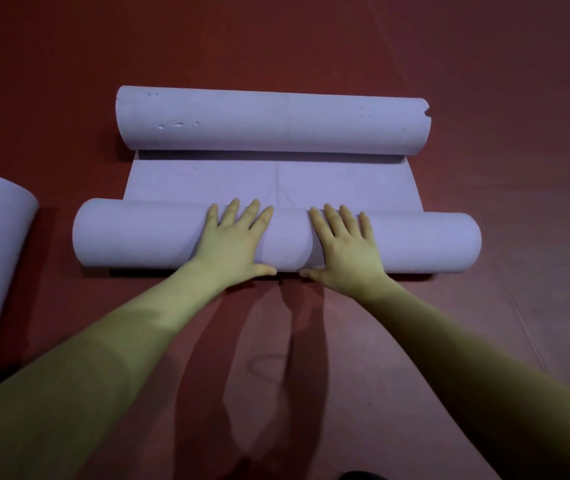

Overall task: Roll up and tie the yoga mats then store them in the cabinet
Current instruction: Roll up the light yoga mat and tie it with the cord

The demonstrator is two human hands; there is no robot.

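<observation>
Fingers (242, 216) spread, flat on mat roll (138, 233)

The floor (484, 81) fills the whole view — a dark red, matte surface that looks smooth and slightly padded. A thin seam (526, 327) runs diagonally across it at the right (faint, easy to miss), and a loose curved scuff mark (266, 367) shows near the lower middle. Light is dim and comes from behind the viewer — long soft shadows (242, 393) stretch across the red. No walls, windows or furniture can be seen.
</observation>
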